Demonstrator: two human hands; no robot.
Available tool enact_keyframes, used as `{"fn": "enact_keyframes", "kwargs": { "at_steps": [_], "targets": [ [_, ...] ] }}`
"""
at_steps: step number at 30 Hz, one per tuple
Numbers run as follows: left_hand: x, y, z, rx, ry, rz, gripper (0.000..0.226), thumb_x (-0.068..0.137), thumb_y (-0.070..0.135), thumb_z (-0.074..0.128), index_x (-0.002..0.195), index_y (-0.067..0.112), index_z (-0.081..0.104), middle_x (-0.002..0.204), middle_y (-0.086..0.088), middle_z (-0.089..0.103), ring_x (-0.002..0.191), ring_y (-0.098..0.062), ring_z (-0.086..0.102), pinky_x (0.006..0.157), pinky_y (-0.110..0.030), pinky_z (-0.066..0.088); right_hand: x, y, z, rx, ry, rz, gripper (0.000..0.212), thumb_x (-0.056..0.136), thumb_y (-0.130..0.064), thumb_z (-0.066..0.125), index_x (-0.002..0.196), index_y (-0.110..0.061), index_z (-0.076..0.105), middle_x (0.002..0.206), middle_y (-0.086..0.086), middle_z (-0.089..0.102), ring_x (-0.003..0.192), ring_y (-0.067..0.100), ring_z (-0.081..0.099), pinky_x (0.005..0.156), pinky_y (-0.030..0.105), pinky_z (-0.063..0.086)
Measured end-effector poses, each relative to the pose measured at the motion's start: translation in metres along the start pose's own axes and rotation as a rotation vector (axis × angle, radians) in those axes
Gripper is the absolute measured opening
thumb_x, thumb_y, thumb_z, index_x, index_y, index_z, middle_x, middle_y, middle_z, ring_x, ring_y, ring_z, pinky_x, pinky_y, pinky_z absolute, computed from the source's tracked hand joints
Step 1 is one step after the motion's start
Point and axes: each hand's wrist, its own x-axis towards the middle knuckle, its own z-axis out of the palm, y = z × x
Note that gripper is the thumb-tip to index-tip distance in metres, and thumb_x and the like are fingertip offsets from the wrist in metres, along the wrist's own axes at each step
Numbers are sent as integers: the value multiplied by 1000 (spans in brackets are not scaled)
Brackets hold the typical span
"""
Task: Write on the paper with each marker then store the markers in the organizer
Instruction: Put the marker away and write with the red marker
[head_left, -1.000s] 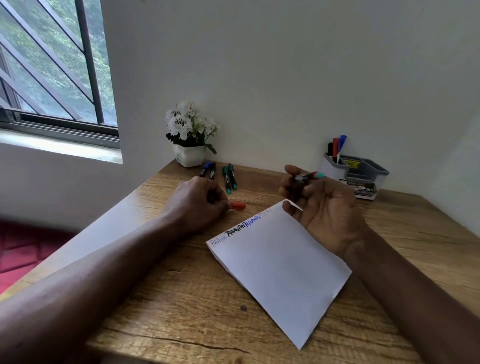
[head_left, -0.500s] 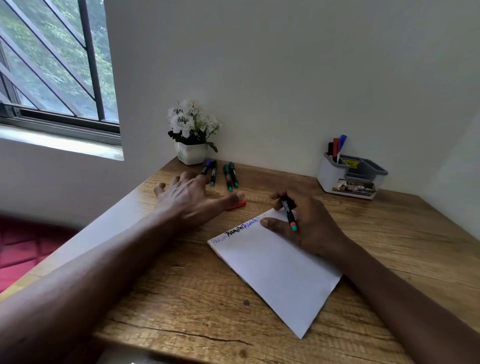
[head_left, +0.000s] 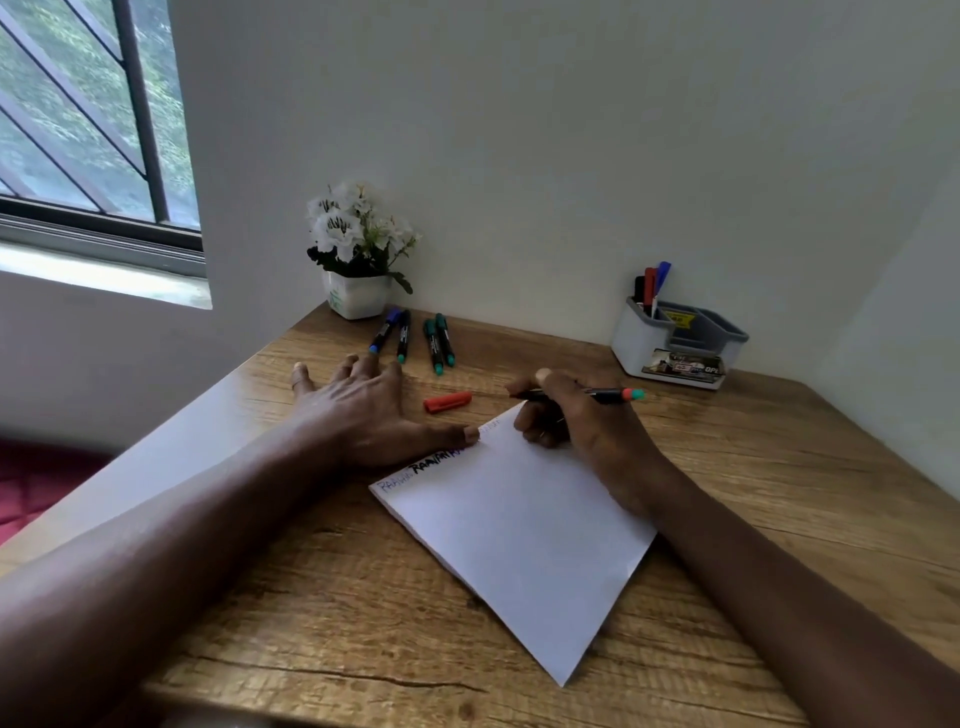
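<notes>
Head view: left hand (head_left: 358, 415), flat, pins paper (head_left: 519, 545) edge; right hand (head_left: 576, 421) grips marker (head_left: 608, 396).

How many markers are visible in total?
8. Four lie near the flower pot: blue-capped marker, dark marker, two green markers. The right hand grips one marker. Three stand in the organizer: black, red, blue; more may be hidden there.

Four dark-barrelled markers (head_left: 403, 336) lie just past the fingertips of the left hand (head_left: 358, 415), a fifth black marker with an orange-and-teal end (head_left: 605, 396) sits in the fingers of the right hand (head_left: 576, 421), and three upright markers (head_left: 649, 283) — black, red, blue — stand in one grey-and-white plastic organizer (head_left: 639, 338) beyond them. Between the two hands' fingers lies one red plastic cap (head_left: 448, 401); under the left thumb tip, one white sheet of paper (head_left: 519, 530); past the left fingertips, one white pot of flowers (head_left: 358, 299).
</notes>
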Motion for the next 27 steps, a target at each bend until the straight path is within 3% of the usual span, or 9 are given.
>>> {"fn": "enact_keyframes", "kwargs": {
  "at_steps": [5,10,19,24,27],
  "targets": [
    [0,0,0,12,-3,4,155,33,110,16,161,22,20,171,-5,9,157,-26,7,119,-71,-1,7,-7,-2,41,-101,112,24,100,-21,60,93,-6,78,78,12,76,68,20,67,62,25,55],
    [1,0,0,24,-6,5,144,47,109,26,162,22,18,171,-7,7,157,-28,5,119,-70,0,12,-10,1,46,-95,146,15,97,-10,62,93,-3,76,74,11,75,66,19,68,61,25,57],
    [-1,0,-4,3,-33,2,145,46,106,28,162,22,16,171,-8,3,157,-29,3,120,-70,1,12,-6,2,147,-33,166,16,93,-5,68,101,9,70,75,17,74,62,21,67,59,26,59],
    [0,0,-4,9,-35,1,137,55,105,35,162,22,16,171,-9,3,157,-30,3,119,-70,1,13,-6,2,39,-62,165,17,84,2,74,97,11,70,77,16,75,63,19,67,60,25,59],
    [1,0,-3,16,-28,4,136,55,106,35,162,22,19,171,-8,7,157,-30,6,119,-70,2,12,-5,7,-18,-20,95,11,85,1,73,89,9,67,66,13,69,55,17,60,49,25,51]
  ]
}}
